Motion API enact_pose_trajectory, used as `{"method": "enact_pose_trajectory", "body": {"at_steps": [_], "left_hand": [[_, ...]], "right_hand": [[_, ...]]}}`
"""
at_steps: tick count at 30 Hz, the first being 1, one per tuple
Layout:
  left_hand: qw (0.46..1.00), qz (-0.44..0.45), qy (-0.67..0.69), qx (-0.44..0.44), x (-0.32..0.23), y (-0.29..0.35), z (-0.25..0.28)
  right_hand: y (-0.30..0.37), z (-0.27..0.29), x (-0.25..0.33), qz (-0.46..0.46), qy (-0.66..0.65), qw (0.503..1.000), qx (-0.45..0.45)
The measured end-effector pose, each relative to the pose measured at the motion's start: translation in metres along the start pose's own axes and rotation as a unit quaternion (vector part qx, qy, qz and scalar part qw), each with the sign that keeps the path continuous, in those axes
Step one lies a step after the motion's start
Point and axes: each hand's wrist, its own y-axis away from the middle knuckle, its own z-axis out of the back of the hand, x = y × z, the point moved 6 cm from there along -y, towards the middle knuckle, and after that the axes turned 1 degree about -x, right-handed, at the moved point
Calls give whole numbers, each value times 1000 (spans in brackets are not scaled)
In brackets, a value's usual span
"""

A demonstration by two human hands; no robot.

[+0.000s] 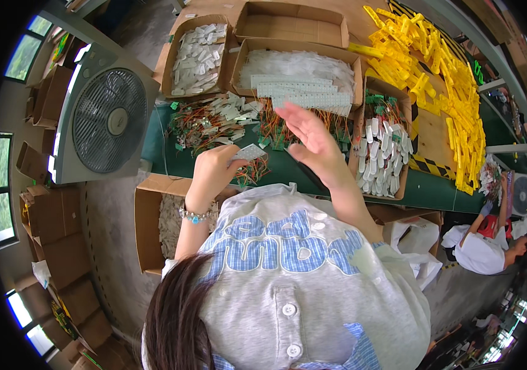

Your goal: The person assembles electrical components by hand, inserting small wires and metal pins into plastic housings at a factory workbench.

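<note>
Green table (177, 163), bare toward its near-left edge; left hand (216, 161) tight around white perforated strip (250, 152), right hand (314, 140) wide.

Held strip (250, 152): pale, plastic-looking. Yellow parts (467, 132): glossy plastic. White pieces (374, 150): smooth, shiny plastic. Box (291, 28): matt cardboard. Table (180, 165): smooth, low sheen. Shirt (245, 302): matt cloth.

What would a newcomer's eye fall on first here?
Probably the bright yellow plastic parts heaped at the upper right. Next comes the big grey square-framed fan at the left. Near the centre, the bare left hand holds a pale, dotted, flat piece, the open right hand raised nearby.
</note>
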Motion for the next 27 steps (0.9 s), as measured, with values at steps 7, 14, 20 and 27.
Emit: {"method": "enact_pose_trajectory", "body": {"at_steps": [7, 14, 20, 27], "left_hand": [[999, -36, 9, 21, -13, -5, -8], [988, -18, 151, 15, -9, -8, -26], [998, 19, 36, 44, 7, -2, -36], [995, 7, 69, 65, 5, 0, -54]], "right_hand": [[6, -2, -62, -60, 205, 976, -49], [15, -2, -68, 17, 283, 952, -117], [16, -11, -79, -14, 204, 974, -95], [24, -3, -101, -40, 186, 976, -108]]}}
